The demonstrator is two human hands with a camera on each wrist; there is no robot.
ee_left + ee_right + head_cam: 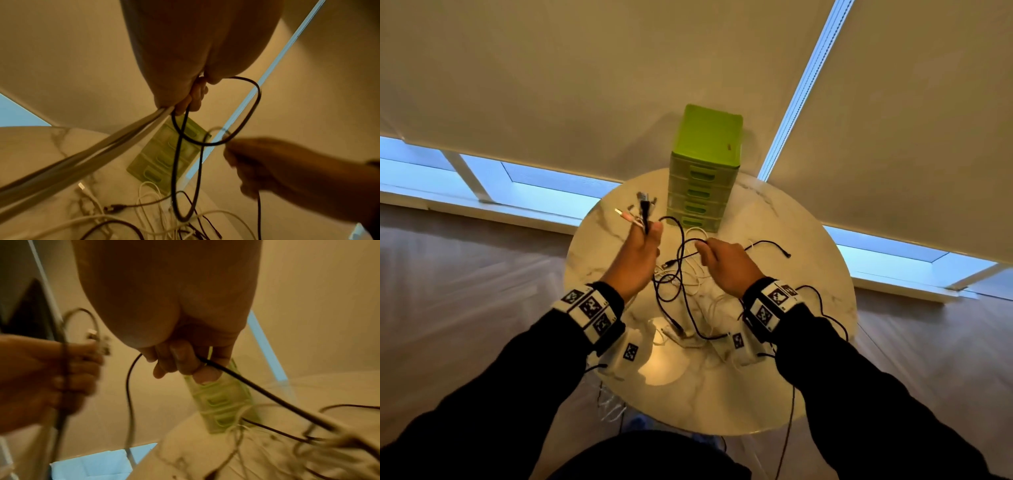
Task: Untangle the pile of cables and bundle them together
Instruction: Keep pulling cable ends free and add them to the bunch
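A tangle of black and white cables [681,294] lies on the round marble table [808,377]. My left hand [642,245] is raised above the table's left part and grips a bunch of cable ends [641,212] that stick up from the fist, black and white plugs among them. From that fist a black cable [248,113] loops down and across to my right hand [722,260]. In the right wrist view the right hand's fingers [180,360] curl round this black cable [257,386]. White cables [72,157] trail from the left fist towards the table.
A green drawer unit [703,171] with several drawers stands at the table's far edge, just beyond both hands. One black cable end [787,255] lies to the right. Other cables hang over the table's near and right edges. Blinds and windows stand behind.
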